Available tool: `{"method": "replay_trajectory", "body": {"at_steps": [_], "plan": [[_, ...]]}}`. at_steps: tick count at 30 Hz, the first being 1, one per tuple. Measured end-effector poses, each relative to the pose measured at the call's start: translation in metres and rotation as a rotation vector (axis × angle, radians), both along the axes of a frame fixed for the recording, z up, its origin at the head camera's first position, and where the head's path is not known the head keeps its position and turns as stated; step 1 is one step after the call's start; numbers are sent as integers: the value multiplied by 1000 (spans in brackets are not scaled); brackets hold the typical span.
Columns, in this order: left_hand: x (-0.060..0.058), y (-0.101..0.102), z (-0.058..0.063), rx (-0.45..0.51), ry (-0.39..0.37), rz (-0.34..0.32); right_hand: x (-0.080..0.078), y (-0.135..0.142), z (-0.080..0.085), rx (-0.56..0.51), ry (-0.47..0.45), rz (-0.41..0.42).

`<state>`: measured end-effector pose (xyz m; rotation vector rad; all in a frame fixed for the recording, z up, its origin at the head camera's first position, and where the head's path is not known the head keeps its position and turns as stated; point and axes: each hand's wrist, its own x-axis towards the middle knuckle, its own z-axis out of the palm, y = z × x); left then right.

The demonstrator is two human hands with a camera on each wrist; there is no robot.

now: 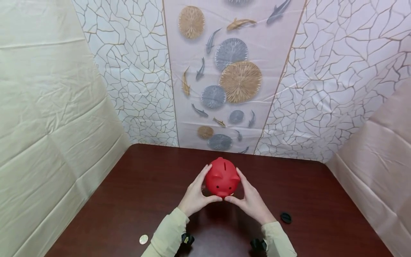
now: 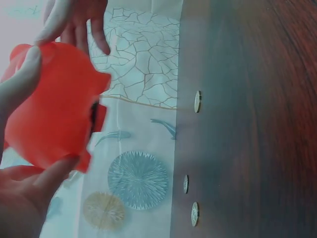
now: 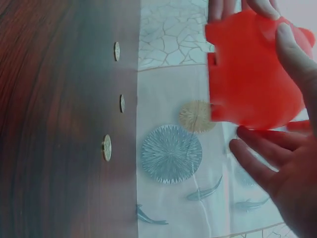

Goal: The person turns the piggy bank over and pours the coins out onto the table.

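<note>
Both hands hold a red piggy bank [image 1: 222, 181] up over the table, with its snout toward me and the coin slot on top. My left hand [image 1: 196, 197] grips its left side, thumb at the front under the snout. From the right, my right hand [image 1: 252, 202] grips it the same way, and the two thumb tips nearly meet. In the left wrist view the piggy bank [image 2: 54, 104] shows short feet and a dark opening on its underside. Below it, coins [image 2: 195, 214] lie spread on the table, also visible as coins [image 3: 107, 148] in the right wrist view.
A black round stopper [image 1: 285, 217] lies on the dark wood table [image 1: 154, 178], right of my right wrist. One coin [image 1: 143, 239] is near my left sleeve. A patterned cloth [image 1: 218, 107] hangs behind the table, with plain cloths on both sides.
</note>
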<state>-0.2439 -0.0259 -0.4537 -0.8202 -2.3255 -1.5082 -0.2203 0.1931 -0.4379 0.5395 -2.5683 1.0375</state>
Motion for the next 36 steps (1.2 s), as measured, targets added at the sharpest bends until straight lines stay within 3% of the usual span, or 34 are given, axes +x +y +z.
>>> {"method": "replay_trajectory", "body": {"at_steps": [6, 11, 15, 19, 23, 26, 29, 32, 36], "plan": [[-1, -2, 6, 55, 243, 19, -4, -3, 2, -15, 259, 63], [-2, -3, 11, 85, 378, -4, -5, -5, 8, -67, 383, 136], [-2, -3, 12, 74, 488, 18, -5, -7, 10, -113, 509, 219], [-1, -3, 12, 66, 631, 36, -5, -9, 9, -96, 659, 224], [0, -3, 13, 57, 724, 27, -3, -11, 9, -75, 718, 205], [0, -4, 12, 47, 718, 16, -3, -12, 10, -82, 714, 226], [-1, -5, 11, 39, 664, 19, -4, -12, 10, -102, 679, 252], [-1, -7, 9, 25, 604, 41, -3, -10, 8, -124, 596, 244], [0, -8, 6, 15, 507, 45, 1, -8, 5, -106, 446, 173]]}}
